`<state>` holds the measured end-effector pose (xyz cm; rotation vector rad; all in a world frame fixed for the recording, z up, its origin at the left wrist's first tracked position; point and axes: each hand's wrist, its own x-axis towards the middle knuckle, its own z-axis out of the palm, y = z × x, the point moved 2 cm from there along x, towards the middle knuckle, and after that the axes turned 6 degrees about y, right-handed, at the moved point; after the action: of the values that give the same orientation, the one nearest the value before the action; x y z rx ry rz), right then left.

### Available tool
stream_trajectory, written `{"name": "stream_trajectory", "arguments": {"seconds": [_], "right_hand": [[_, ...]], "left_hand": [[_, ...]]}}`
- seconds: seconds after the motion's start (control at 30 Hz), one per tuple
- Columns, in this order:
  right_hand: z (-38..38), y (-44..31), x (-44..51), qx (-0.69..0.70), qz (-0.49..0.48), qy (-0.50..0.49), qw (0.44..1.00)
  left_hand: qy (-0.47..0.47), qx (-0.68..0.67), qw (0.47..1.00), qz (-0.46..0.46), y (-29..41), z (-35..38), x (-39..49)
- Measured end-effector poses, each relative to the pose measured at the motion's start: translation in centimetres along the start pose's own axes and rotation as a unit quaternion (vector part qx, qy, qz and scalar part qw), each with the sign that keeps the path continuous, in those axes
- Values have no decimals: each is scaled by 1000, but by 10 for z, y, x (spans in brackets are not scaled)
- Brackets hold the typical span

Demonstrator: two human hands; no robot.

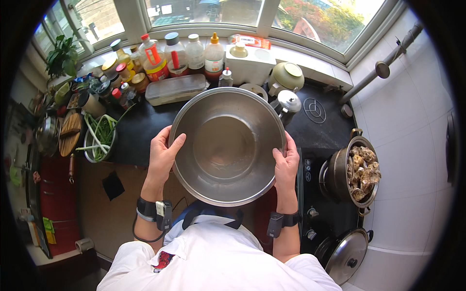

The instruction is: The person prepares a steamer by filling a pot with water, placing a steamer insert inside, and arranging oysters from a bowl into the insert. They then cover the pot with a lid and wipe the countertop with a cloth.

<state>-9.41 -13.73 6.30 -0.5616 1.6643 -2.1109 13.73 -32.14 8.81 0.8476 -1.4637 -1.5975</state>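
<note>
A wide stainless steel basin (224, 145) is held in front of my body, its inside facing up toward the camera. Some wet-looking sheen shows on its lower inner wall; how much liquid it holds, if any, I cannot tell. My left hand (162, 150) grips the left rim, thumb over the edge and fingers hidden beneath. On the right rim, my right hand (285, 160) holds in the same way. To the right, a metal pot (336, 174) heaped with oysters in their shells (363, 171) stands on the gas stove (311, 192).
Sauce bottles (153, 60) and a lidded plastic box (176, 89) line the window side. Beyond the basin stand a metal kettle (288, 103) and a green pot (286, 77). Green onions (103, 134) fill a bowl at left. A pot lid (347, 256) lies lower right.
</note>
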Motion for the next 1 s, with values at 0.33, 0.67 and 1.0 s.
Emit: {"name": "stream_trajectory", "arguments": {"seconds": [0.33, 0.67, 1.0], "right_hand": [[126, 103, -27, -67, 105, -218, 968], [46, 123, 18, -530, -185, 170, 810], [29, 184, -5, -107, 245, 156, 951]], "left_hand": [[244, -49, 968, -15, -41, -143, -93], [311, -69, 948, -26, -96, -196, -60], [155, 20, 960, -231, -123, -194, -19]]}}
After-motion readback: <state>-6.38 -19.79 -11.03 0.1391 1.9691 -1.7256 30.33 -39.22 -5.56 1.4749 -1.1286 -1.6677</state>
